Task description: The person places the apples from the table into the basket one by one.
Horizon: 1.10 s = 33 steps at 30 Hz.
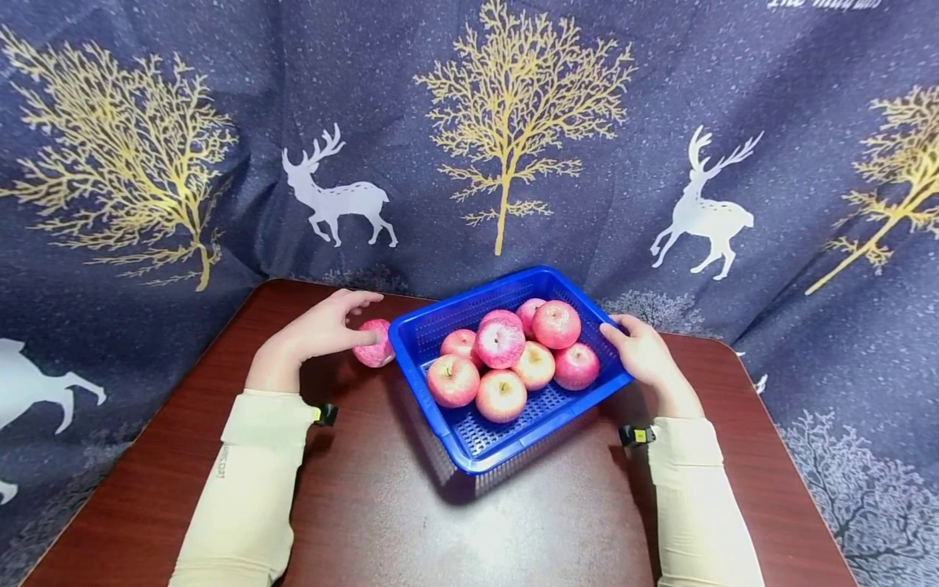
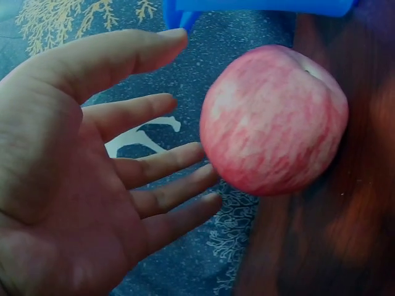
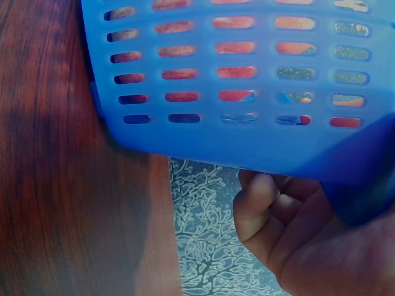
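A blue plastic basket (image 1: pixel 506 456) with slotted walls holds several red and yellowish apples (image 1: pixel 501 341). My right hand (image 1: pixel 645 355) grips its right-hand rim, and in the right wrist view the curled fingers (image 3: pixel 256 200) are partly hidden by the basket (image 3: pixel 203 139). To the left of the basket, a single red apple (image 1: pixel 374 344) lies on the table. My left hand (image 1: pixel 323 326) is beside that apple, thumb and fingers spread. In the left wrist view the extended fingers of the left hand (image 2: pixel 105 166) point toward the apple (image 2: pixel 274 120), and no grip shows.
Under everything is a dark reddish-brown wooden table (image 1: pixel 367 505) with a rounded far corner on each side. A dark blue cloth (image 1: pixel 587 204) printed with trees and white deer hangs directly behind it. Black wrist straps (image 1: pixel 635 435) sit over the cream sleeves.
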Each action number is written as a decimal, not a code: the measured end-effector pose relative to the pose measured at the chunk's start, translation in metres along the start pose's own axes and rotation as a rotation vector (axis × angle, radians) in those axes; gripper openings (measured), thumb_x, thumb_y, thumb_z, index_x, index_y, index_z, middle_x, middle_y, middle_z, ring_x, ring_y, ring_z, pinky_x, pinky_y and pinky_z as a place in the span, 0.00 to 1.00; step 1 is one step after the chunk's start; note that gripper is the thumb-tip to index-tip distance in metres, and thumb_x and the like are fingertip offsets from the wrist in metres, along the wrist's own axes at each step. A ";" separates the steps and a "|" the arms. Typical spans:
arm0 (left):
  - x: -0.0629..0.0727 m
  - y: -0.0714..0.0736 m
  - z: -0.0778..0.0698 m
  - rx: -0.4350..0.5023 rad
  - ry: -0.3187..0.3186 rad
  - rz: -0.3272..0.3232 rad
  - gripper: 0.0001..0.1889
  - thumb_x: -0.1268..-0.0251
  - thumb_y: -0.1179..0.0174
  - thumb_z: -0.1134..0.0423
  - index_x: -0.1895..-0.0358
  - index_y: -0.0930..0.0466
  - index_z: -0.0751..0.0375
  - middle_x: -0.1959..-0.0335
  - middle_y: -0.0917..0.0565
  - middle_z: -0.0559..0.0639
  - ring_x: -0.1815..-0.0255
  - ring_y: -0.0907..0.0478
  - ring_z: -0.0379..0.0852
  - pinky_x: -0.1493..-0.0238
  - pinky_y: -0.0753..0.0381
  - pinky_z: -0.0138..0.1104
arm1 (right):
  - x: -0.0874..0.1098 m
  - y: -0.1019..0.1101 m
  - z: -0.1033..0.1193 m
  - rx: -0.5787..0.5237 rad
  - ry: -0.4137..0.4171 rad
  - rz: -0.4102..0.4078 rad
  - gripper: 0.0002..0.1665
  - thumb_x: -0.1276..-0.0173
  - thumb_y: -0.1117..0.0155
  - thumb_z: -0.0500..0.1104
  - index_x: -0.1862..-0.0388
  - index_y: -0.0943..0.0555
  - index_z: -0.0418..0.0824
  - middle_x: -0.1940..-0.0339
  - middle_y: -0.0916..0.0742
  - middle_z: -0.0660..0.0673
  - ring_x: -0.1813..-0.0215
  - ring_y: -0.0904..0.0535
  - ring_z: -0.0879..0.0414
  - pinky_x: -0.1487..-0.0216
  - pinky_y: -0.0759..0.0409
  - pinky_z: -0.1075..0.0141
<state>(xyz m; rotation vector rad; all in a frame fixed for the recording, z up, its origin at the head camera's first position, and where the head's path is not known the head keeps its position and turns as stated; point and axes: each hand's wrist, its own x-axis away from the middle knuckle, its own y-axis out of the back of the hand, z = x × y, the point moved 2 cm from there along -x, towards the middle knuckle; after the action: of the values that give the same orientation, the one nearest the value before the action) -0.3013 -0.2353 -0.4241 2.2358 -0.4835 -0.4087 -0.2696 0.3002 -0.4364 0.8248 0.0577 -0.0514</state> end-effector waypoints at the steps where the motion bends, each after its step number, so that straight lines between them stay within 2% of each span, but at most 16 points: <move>1: -0.001 -0.001 0.001 -0.007 -0.007 0.005 0.41 0.33 0.23 0.58 0.21 0.27 0.72 0.29 0.23 0.72 0.30 0.24 0.72 0.28 0.24 0.62 | 0.000 0.000 0.000 0.001 -0.001 0.000 0.33 0.10 0.46 0.57 0.25 0.21 0.31 0.32 0.16 0.27 0.35 0.19 0.33 0.29 0.27 0.39; 5: -0.005 -0.008 0.001 -0.041 0.021 0.035 0.43 0.37 0.24 0.57 0.20 0.27 0.69 0.27 0.24 0.72 0.28 0.26 0.71 0.26 0.25 0.63 | 0.001 0.000 0.001 -0.007 -0.006 0.001 0.33 0.10 0.46 0.57 0.25 0.21 0.32 0.32 0.16 0.27 0.35 0.19 0.33 0.29 0.27 0.39; 8: -0.008 -0.014 0.001 -0.063 0.067 0.057 0.44 0.39 0.25 0.54 0.19 0.27 0.65 0.26 0.25 0.70 0.28 0.28 0.68 0.28 0.23 0.62 | 0.002 -0.001 0.001 -0.017 -0.009 0.000 0.33 0.10 0.46 0.57 0.25 0.21 0.32 0.33 0.15 0.27 0.36 0.18 0.34 0.31 0.26 0.40; 11: -0.010 -0.021 0.003 -0.060 0.091 0.069 0.45 0.41 0.23 0.54 0.18 0.26 0.61 0.28 0.25 0.68 0.30 0.26 0.65 0.31 0.20 0.60 | 0.002 -0.001 0.000 -0.014 -0.006 0.000 0.33 0.10 0.46 0.57 0.26 0.21 0.32 0.33 0.15 0.28 0.37 0.18 0.34 0.31 0.26 0.41; 18: -0.014 -0.033 0.003 -0.082 0.067 0.071 0.44 0.43 0.23 0.53 0.21 0.23 0.61 0.35 0.20 0.64 0.38 0.23 0.61 0.38 0.17 0.56 | 0.001 0.000 -0.001 -0.005 -0.001 0.003 0.34 0.10 0.46 0.58 0.25 0.21 0.32 0.33 0.15 0.28 0.37 0.18 0.34 0.31 0.26 0.40; 27: -0.017 -0.045 0.001 -0.106 0.068 0.083 0.42 0.47 0.17 0.51 0.27 0.18 0.57 0.44 0.17 0.58 0.40 0.24 0.57 0.38 0.18 0.56 | 0.001 0.000 0.000 -0.005 -0.005 0.002 0.34 0.10 0.46 0.58 0.26 0.21 0.32 0.33 0.15 0.27 0.37 0.18 0.33 0.30 0.26 0.39; 33: -0.019 -0.048 0.002 -0.108 0.069 0.079 0.41 0.50 0.16 0.53 0.29 0.17 0.58 0.46 0.16 0.57 0.40 0.24 0.57 0.37 0.18 0.57 | 0.001 0.000 0.000 -0.004 -0.011 0.004 0.34 0.10 0.47 0.59 0.25 0.21 0.32 0.32 0.15 0.27 0.37 0.18 0.34 0.30 0.26 0.39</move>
<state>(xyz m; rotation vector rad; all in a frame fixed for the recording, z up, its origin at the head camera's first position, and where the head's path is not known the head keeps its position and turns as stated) -0.3086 -0.1987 -0.4597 2.1119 -0.4996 -0.3088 -0.2688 0.3002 -0.4368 0.8210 0.0457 -0.0521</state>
